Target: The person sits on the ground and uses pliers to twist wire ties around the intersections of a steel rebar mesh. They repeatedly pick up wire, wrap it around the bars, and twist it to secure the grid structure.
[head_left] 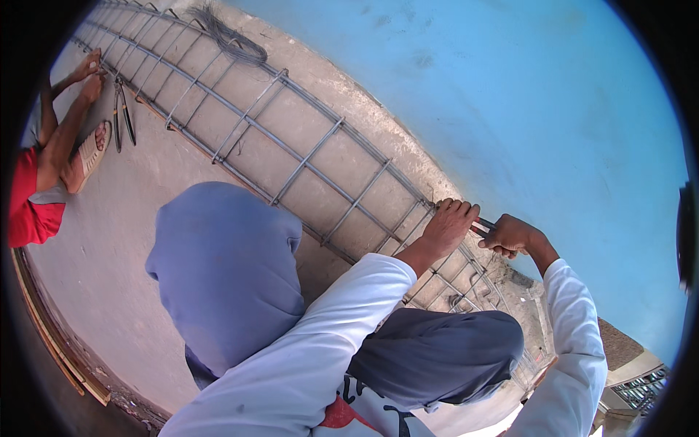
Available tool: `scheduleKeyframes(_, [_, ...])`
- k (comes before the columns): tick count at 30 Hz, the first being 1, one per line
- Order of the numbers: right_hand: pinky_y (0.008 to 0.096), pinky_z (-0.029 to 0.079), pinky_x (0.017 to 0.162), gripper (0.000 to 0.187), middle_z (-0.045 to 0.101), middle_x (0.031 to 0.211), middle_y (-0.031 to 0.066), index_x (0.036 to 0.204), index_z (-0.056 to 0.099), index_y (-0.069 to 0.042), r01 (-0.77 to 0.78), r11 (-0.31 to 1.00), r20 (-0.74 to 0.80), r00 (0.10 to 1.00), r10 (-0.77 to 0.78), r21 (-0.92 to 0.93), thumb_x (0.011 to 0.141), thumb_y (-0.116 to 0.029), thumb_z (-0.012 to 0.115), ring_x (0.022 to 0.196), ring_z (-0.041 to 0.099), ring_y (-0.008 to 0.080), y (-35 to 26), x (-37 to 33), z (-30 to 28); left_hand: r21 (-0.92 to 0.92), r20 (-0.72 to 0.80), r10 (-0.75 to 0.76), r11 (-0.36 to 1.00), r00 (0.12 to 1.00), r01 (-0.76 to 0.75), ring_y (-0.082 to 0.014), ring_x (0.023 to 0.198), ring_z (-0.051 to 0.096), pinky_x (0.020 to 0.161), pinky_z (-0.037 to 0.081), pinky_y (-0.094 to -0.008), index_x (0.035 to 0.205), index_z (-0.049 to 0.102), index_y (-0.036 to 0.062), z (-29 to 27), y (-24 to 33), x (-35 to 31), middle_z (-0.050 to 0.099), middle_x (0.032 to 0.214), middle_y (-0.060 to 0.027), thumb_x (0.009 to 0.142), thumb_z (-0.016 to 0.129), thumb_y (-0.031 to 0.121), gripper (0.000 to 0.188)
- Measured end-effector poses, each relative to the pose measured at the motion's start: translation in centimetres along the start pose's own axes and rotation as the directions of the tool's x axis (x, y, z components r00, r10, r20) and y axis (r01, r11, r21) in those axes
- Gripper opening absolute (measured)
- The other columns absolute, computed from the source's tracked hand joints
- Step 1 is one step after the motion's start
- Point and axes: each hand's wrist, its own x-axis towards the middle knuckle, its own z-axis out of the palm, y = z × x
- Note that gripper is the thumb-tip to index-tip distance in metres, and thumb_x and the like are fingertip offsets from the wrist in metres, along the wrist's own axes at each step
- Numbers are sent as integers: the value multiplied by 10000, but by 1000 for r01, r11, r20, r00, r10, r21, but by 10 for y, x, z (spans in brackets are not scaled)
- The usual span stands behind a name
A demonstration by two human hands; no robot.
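Observation:
A long steel rebar cage runs diagonally from upper left to lower right beneath my arms. My right hand is closed round the handles of pincers, which show as two dark bars with some red between my hands. The head of the pincers is hidden behind my left hand. That hand is closed at the far edge of the cage, over a corner where a cross tie meets the long bars. Exactly what its fingers grip is hidden.
A bundle of tie wire lies on the cage's far edge. At upper left, another person's hands are at the cage, near long-handled pincers. A blue wall rises beyond; wooden strips lie at lower left.

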Motion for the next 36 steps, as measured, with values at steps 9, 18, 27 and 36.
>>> scheduleKeyframes(9, [444,539,823,320,674,918,110,1070,624,-7,264,930,-252,910,-328,-254,809,-121,769,901,671,243,-11,-26,-9,-258,235,-61,958,970,123,-340,979,664,867,502,-459,1098,581,72,-2,-23,24,668,977,-138,842,688,70,277])
scheduleKeyframes(18, [424,555,731,162,694,832,119,966,648,-58,-22,783,-396,871,-289,-622,927,-212,617,801,713,265,-2,4,15,-363,326,-36,918,945,160,-336,1022,657,907,481,-453,1120,598,67,-8,-36,36,681,1001,-140,785,748,94,367])
scheduleKeyframes(27, [352,506,544,304,633,664,57,886,666,-21,-313,570,479,862,-165,760,923,-311,748,586,626,194,9,-1,37,-139,113,92,987,989,-76,-228,987,582,924,390,-409,1016,650,130,-14,-10,-1,629,946,-45,852,649,169,169])
scheduleKeyframes(36, [438,553,659,384,668,744,103,858,639,-33,3,974,-144,989,30,226,952,-403,684,703,677,237,-2,-14,49,-204,730,114,977,674,55,-277,1029,677,1002,416,-446,1075,702,137,-48,-26,47,731,1018,-82,837,713,118,239])
